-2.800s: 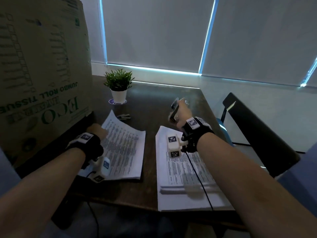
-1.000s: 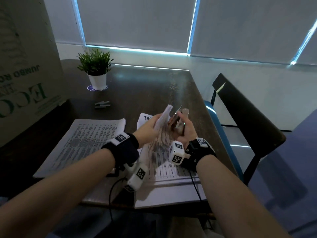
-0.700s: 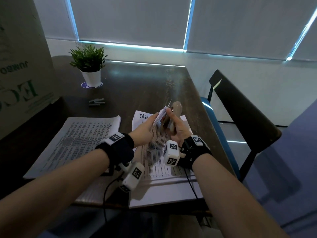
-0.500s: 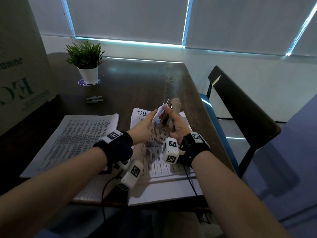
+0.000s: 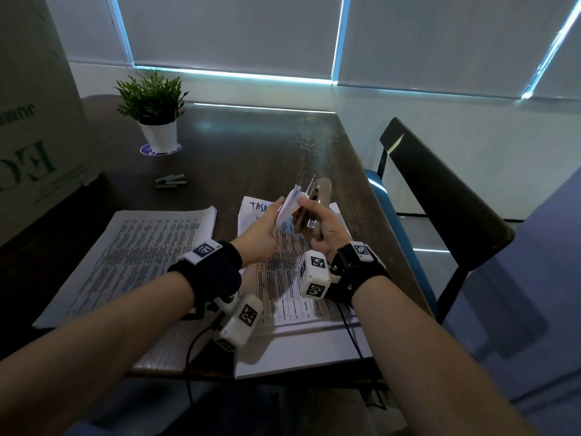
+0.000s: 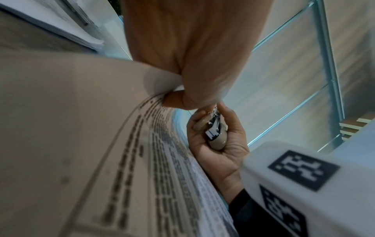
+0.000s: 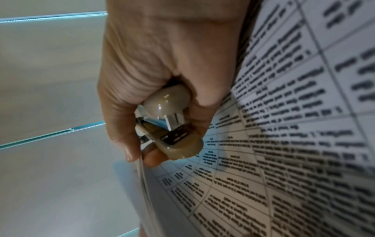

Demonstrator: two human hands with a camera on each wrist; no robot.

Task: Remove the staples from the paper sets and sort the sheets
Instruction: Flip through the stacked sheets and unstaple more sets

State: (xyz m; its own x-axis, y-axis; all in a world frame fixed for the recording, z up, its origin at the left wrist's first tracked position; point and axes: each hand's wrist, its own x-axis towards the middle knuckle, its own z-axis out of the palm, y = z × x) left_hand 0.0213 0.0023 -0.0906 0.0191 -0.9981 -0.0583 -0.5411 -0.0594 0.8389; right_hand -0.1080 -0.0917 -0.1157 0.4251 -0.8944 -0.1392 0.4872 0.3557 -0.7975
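Note:
My left hand (image 5: 278, 206) pinches the lifted top corner of a stapled paper set (image 5: 290, 201), whose printed pages curve up from the right stack (image 5: 292, 297). My right hand (image 5: 309, 214) grips a beige stapler (image 5: 322, 195) with its metal tip against that corner. The left wrist view shows my left hand's fingers (image 6: 192, 67) clamped on the paper set (image 6: 113, 144), with the stapler (image 6: 215, 134) just beyond. In the right wrist view, my right hand (image 7: 142, 154) wraps the stapler (image 7: 172, 126) at the paper set's (image 7: 284, 144) edge. I cannot see the staple itself.
A second stack of printed sheets (image 5: 141, 247) lies to the left on the dark table (image 5: 251, 146). Behind it are a strip of staples (image 5: 171, 181), a potted plant (image 5: 152, 114) and a big cardboard box (image 5: 31, 127). A black chair (image 5: 440, 199) stands at the right edge.
My left hand has left the left stack, crossed to the right stack and lifted its corner. My right hand has brought the stapler down to that corner. Over the last second both hands barely move.

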